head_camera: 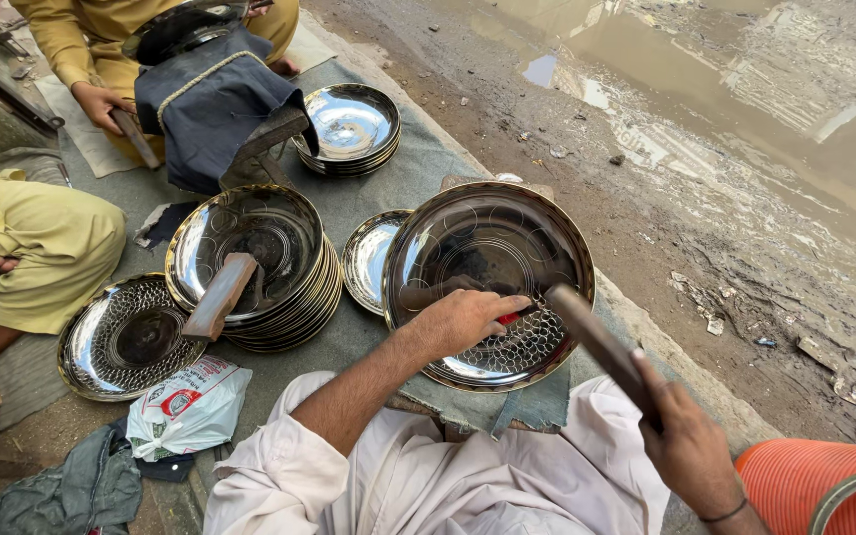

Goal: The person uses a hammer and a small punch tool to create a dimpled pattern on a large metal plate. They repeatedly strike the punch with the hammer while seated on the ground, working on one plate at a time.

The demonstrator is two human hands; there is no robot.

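Note:
A large shiny steel tray lies in front of me, its near part covered with a punched dot pattern. My left hand rests on it and is closed on a small red-handled punch set against the metal. Raised to the right of the tray is my right hand, gripping the wooden handle of a hammer whose head hovers over the tray's near right rim.
A stack of steel trays with a wooden block on top sits to the left. A patterned tray, a small plate and another stack lie around. Two other people sit at left and top. Muddy ground and a puddle lie right.

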